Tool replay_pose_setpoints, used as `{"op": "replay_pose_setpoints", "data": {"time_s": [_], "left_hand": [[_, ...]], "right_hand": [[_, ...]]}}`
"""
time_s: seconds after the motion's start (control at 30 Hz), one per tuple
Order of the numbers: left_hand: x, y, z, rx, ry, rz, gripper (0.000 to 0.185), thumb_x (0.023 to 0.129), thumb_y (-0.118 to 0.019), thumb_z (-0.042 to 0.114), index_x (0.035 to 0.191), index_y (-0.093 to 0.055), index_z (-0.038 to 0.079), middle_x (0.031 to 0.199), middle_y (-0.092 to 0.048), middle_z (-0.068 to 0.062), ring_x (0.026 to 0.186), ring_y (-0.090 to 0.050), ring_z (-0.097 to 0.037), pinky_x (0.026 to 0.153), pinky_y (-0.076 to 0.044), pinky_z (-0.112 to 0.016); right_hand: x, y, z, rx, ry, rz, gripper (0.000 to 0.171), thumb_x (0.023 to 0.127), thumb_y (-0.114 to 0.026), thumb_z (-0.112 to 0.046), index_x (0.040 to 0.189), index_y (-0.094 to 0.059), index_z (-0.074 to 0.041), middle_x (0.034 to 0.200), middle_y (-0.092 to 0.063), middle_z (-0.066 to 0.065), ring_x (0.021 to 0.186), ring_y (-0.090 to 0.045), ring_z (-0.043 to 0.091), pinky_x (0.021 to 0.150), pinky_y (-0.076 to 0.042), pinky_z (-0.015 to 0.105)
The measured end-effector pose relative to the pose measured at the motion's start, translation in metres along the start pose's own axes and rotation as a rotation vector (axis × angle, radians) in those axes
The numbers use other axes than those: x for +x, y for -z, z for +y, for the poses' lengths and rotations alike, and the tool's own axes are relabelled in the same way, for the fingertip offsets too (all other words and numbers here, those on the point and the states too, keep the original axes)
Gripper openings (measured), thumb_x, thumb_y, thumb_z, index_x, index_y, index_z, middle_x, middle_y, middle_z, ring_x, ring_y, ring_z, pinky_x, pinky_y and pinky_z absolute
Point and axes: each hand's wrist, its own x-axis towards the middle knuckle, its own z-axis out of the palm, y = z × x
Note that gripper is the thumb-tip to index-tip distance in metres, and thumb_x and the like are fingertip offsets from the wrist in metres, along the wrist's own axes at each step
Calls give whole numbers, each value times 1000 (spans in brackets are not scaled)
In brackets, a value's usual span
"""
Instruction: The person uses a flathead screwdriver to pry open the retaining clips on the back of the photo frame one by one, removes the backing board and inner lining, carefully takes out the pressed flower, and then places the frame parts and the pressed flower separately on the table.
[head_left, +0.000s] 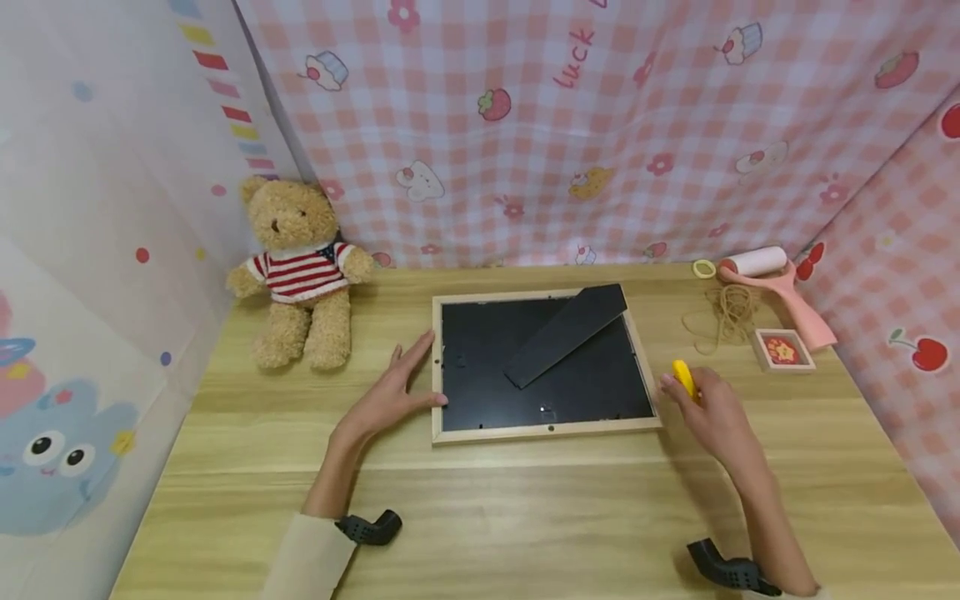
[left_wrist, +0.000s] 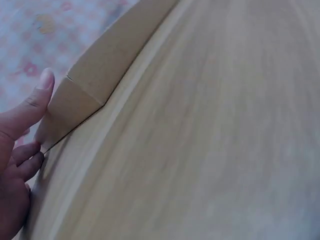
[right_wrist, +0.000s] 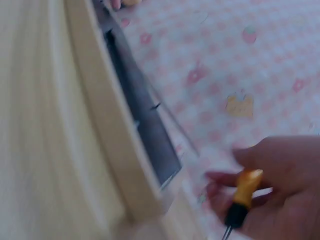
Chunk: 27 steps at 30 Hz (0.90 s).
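Observation:
A wooden picture frame [head_left: 546, 432] lies face down on the table, its black backing board and raised black stand [head_left: 566, 333] showing. My left hand [head_left: 397, 387] rests flat with straight fingers against the frame's left edge [left_wrist: 75, 102]; the thumb touches the near left corner. My right hand [head_left: 708, 408] hovers just right of the frame's right edge and grips a small yellow-handled screwdriver [head_left: 684, 377]. In the right wrist view the yellow handle [right_wrist: 245, 190] sits between curled fingers [right_wrist: 280, 160], with the frame's rim [right_wrist: 107, 125] beside it.
A teddy bear [head_left: 300, 271] in a striped shirt sits at the back left. At the back right lie a pink lint roller [head_left: 780, 287], a coil of twine [head_left: 727, 312], a tape ring [head_left: 703, 268] and a small red box [head_left: 783, 350]. Cloth walls enclose the table [head_left: 525, 517].

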Motion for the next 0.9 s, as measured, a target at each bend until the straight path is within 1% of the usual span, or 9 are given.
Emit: {"op": "replay_pose_setpoints", "data": {"time_s": [0.07,0.13,0.23,0.3,0.4,0.53,0.63,0.77,0.9], "left_hand": [[-2,0,0,-1,-9,1,103,100,-83,33,178,-17,25,187,-6,-4,168,20,-46,130,6,-78],[-2,0,0,11,-30,0,100,100,-83,31,178,-20,21,187,-6,-5,168,19,-46,131,6,-77],[-1,0,0,23,-44,-8,100,100,-83,32,177,-21,17,187,-5,-7,167,19,-48,131,7,-76],[0,1,-1,30,-50,-15,102,99,-83,33,177,-20,16,187,-4,-8,167,19,-49,131,7,-75],[2,2,-2,34,-57,-32,106,97,-85,37,177,-19,15,187,-4,-9,166,18,-51,131,6,-76],[2,4,-5,37,-51,-57,111,94,-87,43,178,-17,18,187,-2,-7,166,20,-52,131,4,-77],[1,5,-4,38,-37,-66,112,94,-87,43,178,-16,20,187,0,-4,166,21,-50,131,4,-76],[1,5,-2,39,-26,-60,110,95,-87,38,178,-16,21,187,-1,-5,166,21,-50,131,4,-76],[0,4,-1,38,-23,-59,109,96,-86,37,178,-16,20,187,-1,-6,166,21,-50,131,4,-76]], "right_hand": [[1,1,-18,72,51,97,29,114,-61,-16,98,-72,5,101,-63,13,80,-55,9,67,-45,13],[6,-1,-34,188,77,154,32,117,-56,-19,109,-76,5,114,-65,11,85,-54,4,72,-45,8],[16,-4,-58,350,89,179,38,119,-50,-25,119,-77,3,122,-67,-1,94,-57,6,79,-46,12],[25,-7,-73,432,107,168,40,119,-48,-26,124,-76,2,118,-68,-7,97,-57,12,78,-46,20],[37,-9,-91,540,140,131,41,120,-47,-27,128,-75,1,113,-69,-10,96,-60,14,78,-49,20],[50,-18,-107,755,223,75,31,116,-57,-15,126,-74,8,109,-71,1,85,-63,17,76,-54,20],[57,-30,-113,918,270,15,22,108,-66,-1,122,-75,13,111,-73,7,86,-73,17,82,-61,22],[63,-48,-113,1046,245,-36,21,102,-71,8,122,-76,14,114,-77,7,90,-79,17,90,-65,26],[68,-63,-109,1069,184,-51,23,100,-73,9,122,-75,15,112,-80,6,90,-80,17,93,-66,29]]}}
